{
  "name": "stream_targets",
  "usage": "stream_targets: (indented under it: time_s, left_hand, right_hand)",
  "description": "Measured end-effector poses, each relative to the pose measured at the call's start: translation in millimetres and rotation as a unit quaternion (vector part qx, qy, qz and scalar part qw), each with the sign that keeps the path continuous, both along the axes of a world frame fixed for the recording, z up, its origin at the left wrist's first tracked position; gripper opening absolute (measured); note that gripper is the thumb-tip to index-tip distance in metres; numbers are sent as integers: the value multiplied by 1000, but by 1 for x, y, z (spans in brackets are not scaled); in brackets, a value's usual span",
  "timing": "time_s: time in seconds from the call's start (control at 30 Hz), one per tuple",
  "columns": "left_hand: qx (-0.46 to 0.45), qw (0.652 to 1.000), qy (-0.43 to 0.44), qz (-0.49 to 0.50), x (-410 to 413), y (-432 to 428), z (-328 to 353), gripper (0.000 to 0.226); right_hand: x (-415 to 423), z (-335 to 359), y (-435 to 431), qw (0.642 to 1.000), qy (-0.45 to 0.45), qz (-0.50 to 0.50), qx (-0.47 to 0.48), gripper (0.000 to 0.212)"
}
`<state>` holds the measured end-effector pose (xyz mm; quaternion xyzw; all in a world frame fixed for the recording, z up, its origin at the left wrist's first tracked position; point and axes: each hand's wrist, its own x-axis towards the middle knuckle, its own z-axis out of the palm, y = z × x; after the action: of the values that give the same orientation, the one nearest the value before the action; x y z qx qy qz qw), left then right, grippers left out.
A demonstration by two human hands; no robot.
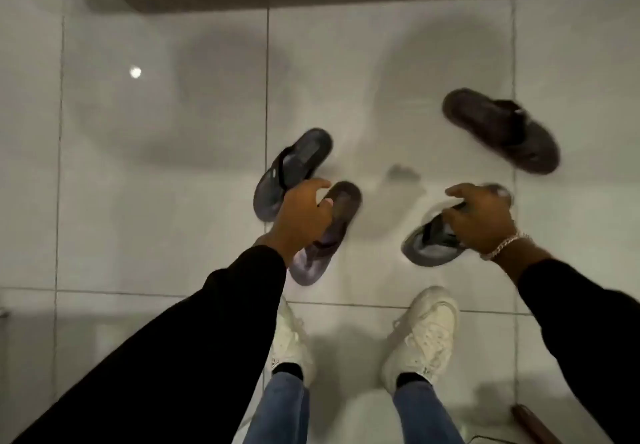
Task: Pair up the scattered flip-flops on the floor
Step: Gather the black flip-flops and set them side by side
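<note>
Left hand (304,213): seen just left of frame centre, at about 9 o'clock from the middle; the fingers are curled loosely, half open, with the thumb stretched toward 3 o'clock. It is laid over the brown flip-flop; whether the strap is actually pinched cannot be told, since the hand covers it
Right hand (479,222): seen at about 3 o'clock from the middle; the fingers are curled down around the strap area of the grey flip-flop, and the index finger is stretched toward 9 o'clock. A grip on that flip-flop is shown, and its far end is hidden under the hand
Bracelet (504,245): a pale chain is worn on the right wrist
Sleeves (194,332): both forearms are covered in black
Brown flip-flop (323,251): placed under the left hand, its long axis run from 7 o'clock to 1 o'clock, with a lilac sheen at the near end
Dark flip-flop (294,168): placed at 11 o'clock of the left hand, just beside the brown one, angled the same way
Grey flip-flop (431,244): held at 8 o'clock of the right hand, blurred
Far flip-flop (502,132): set apart at 12 o'clock of the right hand, dark brown, blurred, untouched
Floor (156,166): pale glossy tiles, on which all four flip-flops are spread
Sneakers (424,334): white, seen at 6 o'clock with jeans above them
</note>
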<state>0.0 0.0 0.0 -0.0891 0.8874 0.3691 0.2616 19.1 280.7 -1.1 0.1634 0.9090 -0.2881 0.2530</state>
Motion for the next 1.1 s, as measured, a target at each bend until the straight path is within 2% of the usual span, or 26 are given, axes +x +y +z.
stream_targets:
  time_s: [0.13,0.23,0.43,0.53,0.6,0.7,0.83,1.0,1.1]
  left_hand:
    - [-10,999,-24,29,20,-13,-74,42]
    - [-25,999,-30,24,38,-21,-116,46]
    - [-42,998,-36,31,52,-16,-152,53]
    - [-58,996,-45,50,54,-9,-156,60]
    - [-63,995,-45,55,56,-4,-158,64]
    - [-59,996,-42,43,62,8,-158,64]
    - [-69,997,-31,4,72,21,-159,64]
    - [-48,999,-13,-15,91,25,-162,76]
    - [-12,1000,-13,-1,99,24,-161,72]
  right_hand:
    - [9,-76,-7,994,-95,10,49,47]
    - [18,-111,-14,991,-86,4,98,54]
    - [42,-138,-18,984,22,-99,147,59]
    - [49,-139,-19,966,-15,-187,177,68]
    - [52,-144,-18,956,-69,-235,159,66]
    - [54,-155,-13,975,-76,-177,107,54]
    - [32,-160,3,989,-29,-109,91,55]
    - [-11,-156,15,997,14,46,66,54]
    - [-28,-143,7,997,73,21,0,55]
